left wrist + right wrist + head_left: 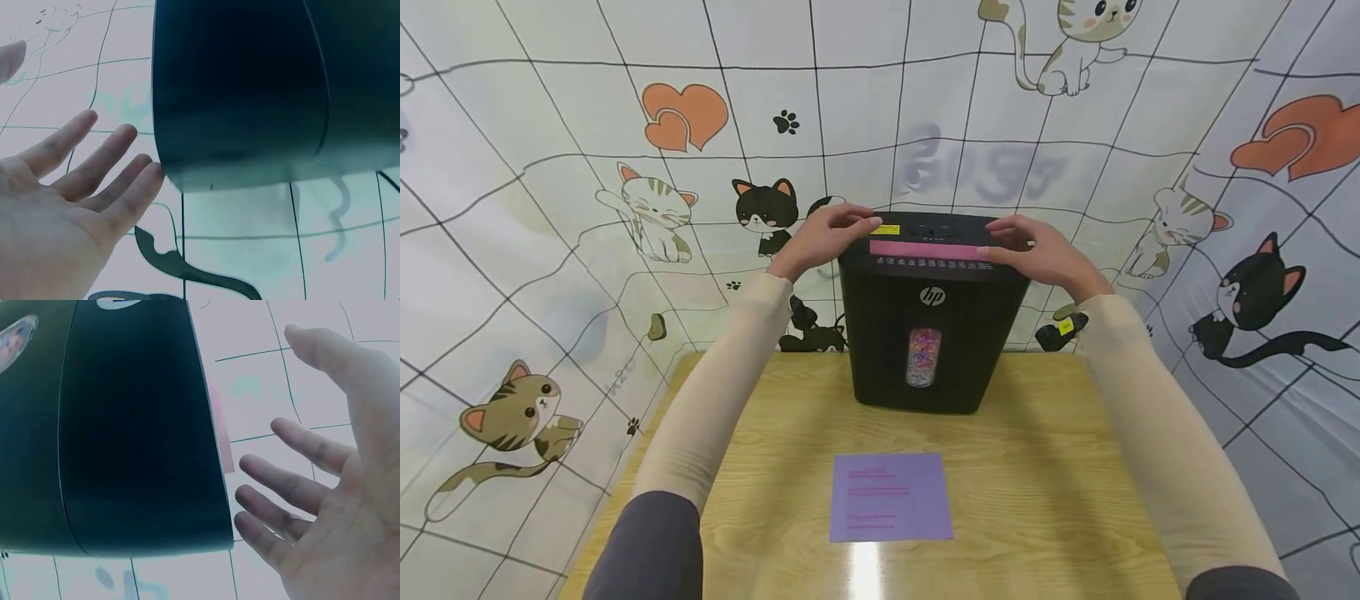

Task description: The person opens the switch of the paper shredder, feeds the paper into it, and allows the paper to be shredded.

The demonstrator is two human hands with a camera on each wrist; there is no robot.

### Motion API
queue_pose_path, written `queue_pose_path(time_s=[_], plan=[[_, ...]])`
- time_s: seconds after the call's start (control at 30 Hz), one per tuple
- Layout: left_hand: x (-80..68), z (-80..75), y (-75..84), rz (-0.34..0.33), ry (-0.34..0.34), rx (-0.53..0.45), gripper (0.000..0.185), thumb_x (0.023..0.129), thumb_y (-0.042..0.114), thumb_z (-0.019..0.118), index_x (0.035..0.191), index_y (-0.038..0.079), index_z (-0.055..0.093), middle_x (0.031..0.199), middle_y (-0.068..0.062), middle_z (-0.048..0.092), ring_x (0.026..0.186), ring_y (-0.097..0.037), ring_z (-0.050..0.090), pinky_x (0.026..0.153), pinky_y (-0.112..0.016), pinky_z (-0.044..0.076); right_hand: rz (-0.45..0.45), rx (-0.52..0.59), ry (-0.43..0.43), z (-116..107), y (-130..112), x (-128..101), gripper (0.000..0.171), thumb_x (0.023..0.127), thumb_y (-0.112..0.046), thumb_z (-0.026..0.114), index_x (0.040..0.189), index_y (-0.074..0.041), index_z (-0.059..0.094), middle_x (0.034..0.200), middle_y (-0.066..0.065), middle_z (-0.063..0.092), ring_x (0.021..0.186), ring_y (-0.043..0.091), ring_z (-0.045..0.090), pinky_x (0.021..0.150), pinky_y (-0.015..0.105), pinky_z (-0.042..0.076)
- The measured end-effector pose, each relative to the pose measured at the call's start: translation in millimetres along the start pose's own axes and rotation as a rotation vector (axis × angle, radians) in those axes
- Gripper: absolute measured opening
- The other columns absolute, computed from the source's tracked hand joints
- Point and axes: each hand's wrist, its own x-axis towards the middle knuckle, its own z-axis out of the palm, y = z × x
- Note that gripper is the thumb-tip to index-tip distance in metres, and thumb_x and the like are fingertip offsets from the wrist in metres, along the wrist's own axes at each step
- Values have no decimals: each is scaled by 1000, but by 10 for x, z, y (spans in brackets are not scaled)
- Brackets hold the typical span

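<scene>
A black paper shredder (928, 337) with an hp logo stands upright at the back of the table, shredded bits showing through its window (923, 357). A strip of pink paper (928, 250) sticks up from its top slot. My left hand (826, 236) is at the shredder's upper left corner, and in the left wrist view its fingers (103, 165) are spread and hold nothing. At the upper right corner is my right hand (1037, 250), its thumb near the paper's end. In the right wrist view, the fingers (294, 494) are spread apart beside the shredder, holding nothing.
A purple sheet (891, 497) with printed lines lies on the wooden table (782, 492) in front of the shredder. Behind the shredder's right side rests a black plug-like object (1060, 332) with a yellow label. A cat-print curtain (865, 100) encloses the back and sides.
</scene>
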Motion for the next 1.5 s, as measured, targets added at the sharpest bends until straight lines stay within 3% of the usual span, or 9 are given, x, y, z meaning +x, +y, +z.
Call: queue_pose_path(time_s=[0.13,0.3,0.57,0.9,1.13,1.5], plan=[[-117,-50,-26,-10,-11,41,71,90,72,59,149,34,52,151,3,55,145,-20,46,118,-54,37,5,-56,-32,-33,11,-73,90,88,-72,65,159,-27,35,168,12,31,150,43,32,117,69,29],[-273,-42,-160,-36,21,73,79,87,75,63,153,36,46,162,6,42,152,-19,36,121,-56,33,12,-88,-21,-17,90,-166,95,86,-73,66,162,-32,28,173,11,17,154,48,22,116,74,24],[-524,77,-420,-20,86,35,88,86,66,72,159,32,35,164,1,39,152,-23,36,120,-57,35,-1,-53,53,76,333,-379,104,87,-64,71,166,-31,12,173,12,13,156,44,19,117,73,23],[-806,405,-762,30,120,-70,91,88,55,76,161,30,30,164,-3,38,151,-23,37,121,-52,36,37,30,188,335,633,-656,112,87,-63,72,166,-30,-1,173,13,13,154,48,22,117,72,24],[-1054,657,-990,3,128,-59,94,87,55,77,162,30,26,165,-4,34,153,-26,33,120,-52,36,41,89,188,621,802,-807,112,89,-59,72,166,-28,-3,172,17,15,151,51,24,116,73,25],[-1408,1007,-1347,-44,125,4,94,84,55,80,161,28,32,164,-8,34,152,-33,35,118,-60,35,72,71,139,1052,1031,-971,113,86,-65,73,166,-27,2,170,20,20,149,53,29,115,71,30]])
